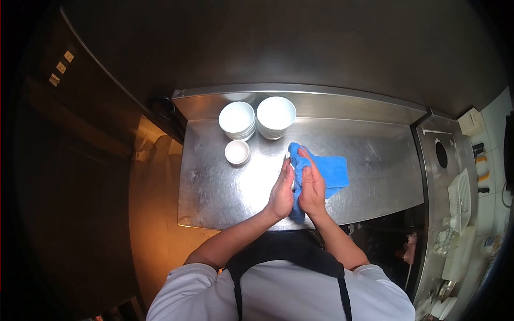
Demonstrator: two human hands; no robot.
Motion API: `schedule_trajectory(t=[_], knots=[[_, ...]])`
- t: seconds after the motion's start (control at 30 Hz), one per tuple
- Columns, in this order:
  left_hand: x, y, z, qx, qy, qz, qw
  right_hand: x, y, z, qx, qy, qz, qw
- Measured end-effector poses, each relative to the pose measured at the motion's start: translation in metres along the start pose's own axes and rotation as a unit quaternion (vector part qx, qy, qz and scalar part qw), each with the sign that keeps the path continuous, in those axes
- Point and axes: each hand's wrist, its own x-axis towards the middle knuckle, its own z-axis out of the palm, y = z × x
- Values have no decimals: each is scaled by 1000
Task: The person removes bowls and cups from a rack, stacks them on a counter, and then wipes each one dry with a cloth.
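Over the steel counter, my two hands press toward each other around a blue cloth (332, 170). My right hand (313, 188) is closed on the cloth, thumb up, and part of the fabric hangs out to the right of it. My left hand (280, 193) grips from the other side, fingers pointing away from me. Between its fingers and the cloth shows the edge of a white dish (288, 157), mostly hidden. Up and left of my hands stand a small white bowl (237, 152) and two stacks of white bowls, the left stack (237, 119) and the right stack (276, 115).
The steel counter (375, 176) has a raised back edge (342, 101) against a dark wall. On the right, a second steel surface holds a white plastic basket (459, 200) and various kitchen items. A dark panel with switches (61, 67) is at left.
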Motion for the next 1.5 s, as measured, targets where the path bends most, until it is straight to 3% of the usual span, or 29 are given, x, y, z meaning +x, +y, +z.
schedule_trajectory(t=[0.07,0.17,0.27,0.37,0.47,0.57,0.67,0.77,0.87,1.0,1.1,1.23,1.33,1.4,1.5], knots=[[2,-4,-3,-18,21,-14,1000,-7,-3,5,38,-11,43,998],[6,1,-2,-22,93,-32,995,-22,10,7,-64,-63,24,996],[11,-4,-12,-203,129,-177,954,-19,10,3,-98,-91,19,991],[13,12,-13,-245,142,-323,903,-17,9,-1,-156,-133,33,978],[10,-3,-29,-287,133,-334,888,-17,2,-5,-172,-178,20,969],[1,-5,-32,-270,117,-342,893,-21,1,-4,-170,-166,66,969],[-5,1,-29,-260,111,-332,900,-27,5,0,-190,-109,106,970],[-9,-5,-37,-228,117,-335,907,-22,5,0,-274,-15,86,958],[-9,-1,-37,-280,23,-318,905,-15,10,-13,-256,17,11,967],[-7,-11,-36,-302,-9,-306,903,-14,5,-17,-287,8,-6,958],[-6,-14,-42,-302,-9,-312,901,-17,11,-20,-257,35,57,964],[-3,1,-47,-345,49,-295,890,-11,16,-25,-28,215,73,974],[-2,-3,-54,-322,6,-265,909,-31,18,-15,26,111,31,993],[-3,4,-36,-284,66,-290,911,-34,26,-12,-253,-127,-84,955],[-3,2,-36,-157,63,-252,953,-52,53,-5,-294,-164,-136,932]])
